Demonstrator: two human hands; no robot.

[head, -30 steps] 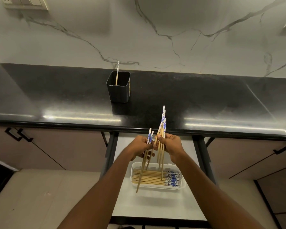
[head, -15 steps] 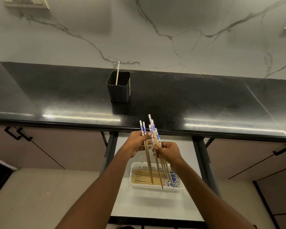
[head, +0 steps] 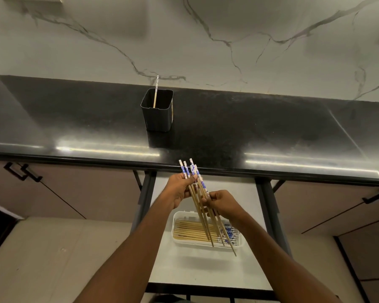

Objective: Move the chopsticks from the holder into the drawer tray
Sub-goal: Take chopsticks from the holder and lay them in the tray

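Five or so chopsticks [head: 200, 199] were held as a loose bundle between both hands, directly above the white tray [head: 206, 244] in the open drawer [head: 204, 272]. From the head view, the left hand [head: 179, 190] pinched the blue-patterned ends near the top, fingers closed around the sticks, while the right hand [head: 224, 206] was closed on the shafts lower down. The bundle's long axis ran steeply, patterned ends up and away, bare tips down toward the tray's right part, crossing the sticks already lying lengthwise there. To drop in, it would need turning flat along the tray. The right hand was nearer the tray. One chopstick [head: 156, 90] stood in the black holder [head: 157, 110] on the counter [head: 249, 127]. Compared with a second ago, the bundle had tilted the other way and been gathered tighter; the hands sat slightly further apart
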